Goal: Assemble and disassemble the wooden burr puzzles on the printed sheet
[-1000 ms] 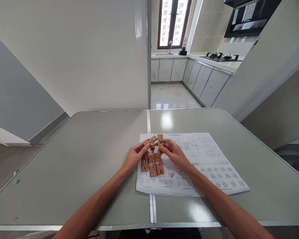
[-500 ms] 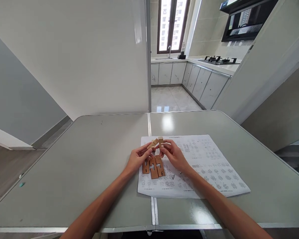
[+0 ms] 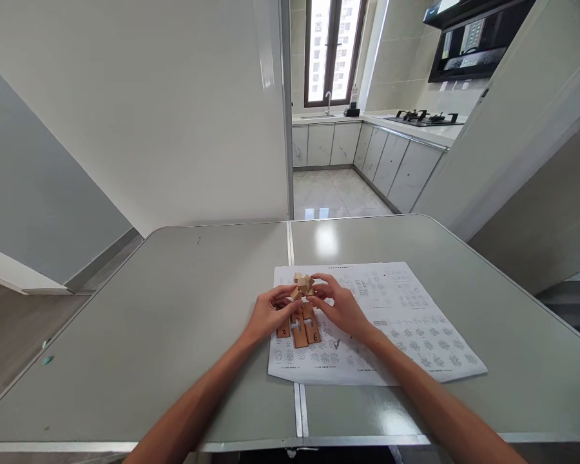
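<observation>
Light wooden puzzle pieces [image 3: 303, 284] are bunched together between my two hands, with several block ends pointing different ways. My left hand [image 3: 265, 313] grips them from the left, thumb and fingers pinched. From the right, my right hand [image 3: 339, 305] holds the same cluster in its fingertips. Just below lie flat brown wooden pieces [image 3: 299, 332] with cut-out notches, side by side; some carry handwritten numbers. My left fingers hide part of them. Under everything is a printed instruction sheet [image 3: 367, 357] covered with small diagrams.
The grey-green folding table [image 3: 149, 348] has a metal seam [image 3: 298, 409] down its middle. A small green scrap [image 3: 47, 360] lies near its left edge. Beyond the table are a white wall panel [image 3: 174, 116] and a kitchen with a gas stove [image 3: 423, 118].
The two light wooden pieces, held apart at different angles before, are now brought together in one cluster. My hands have shifted slightly around them; the brown pieces stay put.
</observation>
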`<action>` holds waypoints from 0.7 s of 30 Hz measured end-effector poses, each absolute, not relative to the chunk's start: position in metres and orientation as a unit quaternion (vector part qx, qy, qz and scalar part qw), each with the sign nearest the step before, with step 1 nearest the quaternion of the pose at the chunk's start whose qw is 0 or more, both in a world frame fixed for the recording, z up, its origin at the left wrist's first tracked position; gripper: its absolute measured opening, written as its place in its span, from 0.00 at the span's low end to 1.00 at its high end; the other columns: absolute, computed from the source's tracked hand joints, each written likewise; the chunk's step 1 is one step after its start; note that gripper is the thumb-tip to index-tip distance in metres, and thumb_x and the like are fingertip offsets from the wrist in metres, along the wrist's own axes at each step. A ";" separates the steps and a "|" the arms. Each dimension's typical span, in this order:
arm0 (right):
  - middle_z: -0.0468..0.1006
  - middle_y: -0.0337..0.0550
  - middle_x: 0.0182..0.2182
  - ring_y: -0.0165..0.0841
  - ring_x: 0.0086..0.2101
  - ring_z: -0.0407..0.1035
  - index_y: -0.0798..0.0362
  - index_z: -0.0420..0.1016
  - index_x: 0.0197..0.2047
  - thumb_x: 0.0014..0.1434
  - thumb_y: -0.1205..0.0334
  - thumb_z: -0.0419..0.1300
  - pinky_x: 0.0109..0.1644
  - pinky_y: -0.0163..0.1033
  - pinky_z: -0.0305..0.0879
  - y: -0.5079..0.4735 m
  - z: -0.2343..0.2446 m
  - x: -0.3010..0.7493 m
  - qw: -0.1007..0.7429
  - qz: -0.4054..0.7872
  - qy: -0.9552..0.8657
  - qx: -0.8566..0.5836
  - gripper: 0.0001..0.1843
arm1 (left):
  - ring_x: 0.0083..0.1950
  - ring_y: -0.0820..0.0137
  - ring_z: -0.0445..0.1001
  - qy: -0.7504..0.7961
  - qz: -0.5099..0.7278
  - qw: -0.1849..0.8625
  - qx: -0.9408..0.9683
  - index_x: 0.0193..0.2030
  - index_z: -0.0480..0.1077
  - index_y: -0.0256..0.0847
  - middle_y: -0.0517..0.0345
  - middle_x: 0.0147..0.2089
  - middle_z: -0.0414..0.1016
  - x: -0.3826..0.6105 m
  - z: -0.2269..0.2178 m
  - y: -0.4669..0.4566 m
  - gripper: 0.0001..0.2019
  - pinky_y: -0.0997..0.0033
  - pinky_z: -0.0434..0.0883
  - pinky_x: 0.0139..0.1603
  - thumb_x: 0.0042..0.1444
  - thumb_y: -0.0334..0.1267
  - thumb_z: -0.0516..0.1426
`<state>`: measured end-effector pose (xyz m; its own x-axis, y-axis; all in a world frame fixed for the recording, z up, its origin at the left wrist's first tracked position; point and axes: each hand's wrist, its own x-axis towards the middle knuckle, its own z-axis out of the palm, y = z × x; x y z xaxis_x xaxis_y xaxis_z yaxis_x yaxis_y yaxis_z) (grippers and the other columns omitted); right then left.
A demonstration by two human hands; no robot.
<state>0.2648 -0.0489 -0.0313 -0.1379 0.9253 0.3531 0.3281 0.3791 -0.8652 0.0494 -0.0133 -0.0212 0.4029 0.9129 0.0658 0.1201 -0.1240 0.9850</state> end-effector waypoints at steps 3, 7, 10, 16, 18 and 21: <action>0.86 0.44 0.45 0.40 0.42 0.82 0.44 0.62 0.62 0.69 0.52 0.59 0.47 0.48 0.77 -0.049 -0.030 0.267 0.467 0.324 -0.686 -0.454 0.21 | 0.38 0.61 0.84 0.394 0.371 0.538 0.646 0.52 0.77 0.38 0.54 0.35 0.84 0.049 -0.023 -0.012 0.23 0.63 0.78 0.45 0.53 0.48 0.71; 0.86 0.44 0.45 0.41 0.42 0.82 0.44 0.62 0.61 0.69 0.53 0.59 0.47 0.48 0.77 -0.050 -0.028 0.270 0.456 0.326 -0.689 -0.460 0.20 | 0.37 0.62 0.84 0.389 0.365 0.548 0.644 0.53 0.76 0.38 0.55 0.34 0.84 0.049 -0.024 -0.010 0.24 0.64 0.77 0.45 0.53 0.48 0.71; 0.86 0.45 0.47 0.42 0.45 0.82 0.43 0.63 0.59 0.68 0.53 0.61 0.48 0.48 0.77 -0.051 -0.027 0.273 0.444 0.321 -0.692 -0.470 0.19 | 0.38 0.63 0.83 0.388 0.355 0.547 0.651 0.53 0.75 0.38 0.55 0.34 0.84 0.048 -0.023 -0.011 0.23 0.65 0.76 0.44 0.54 0.48 0.70; 0.86 0.42 0.40 0.41 0.38 0.81 0.44 0.64 0.59 0.70 0.50 0.59 0.45 0.49 0.76 -0.052 -0.025 0.276 0.435 0.313 -0.706 -0.464 0.18 | 0.37 0.64 0.81 0.380 0.327 0.548 0.670 0.50 0.77 0.39 0.55 0.38 0.84 0.048 -0.012 -0.014 0.21 0.65 0.74 0.45 0.55 0.50 0.69; 0.85 0.44 0.41 0.42 0.40 0.80 0.44 0.68 0.58 0.70 0.50 0.59 0.46 0.50 0.76 -0.051 -0.023 0.276 0.450 0.321 -0.702 -0.449 0.17 | 0.37 0.65 0.81 0.370 0.319 0.561 0.668 0.49 0.76 0.39 0.55 0.37 0.84 0.047 -0.009 -0.014 0.20 0.66 0.73 0.45 0.56 0.50 0.69; 0.85 0.45 0.44 0.42 0.43 0.79 0.46 0.75 0.54 0.69 0.50 0.60 0.50 0.52 0.76 -0.051 -0.019 0.274 0.466 0.337 -0.694 -0.433 0.15 | 0.35 0.67 0.80 0.351 0.308 0.569 0.677 0.45 0.75 0.40 0.57 0.35 0.83 0.047 -0.005 -0.015 0.17 0.67 0.73 0.43 0.57 0.49 0.68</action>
<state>0.2743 -0.0509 -0.0187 -0.1903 0.9152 0.3552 0.2876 0.3979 -0.8712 0.0466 -0.0145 -0.0050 0.5640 0.8256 0.0185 0.1235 -0.1065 0.9866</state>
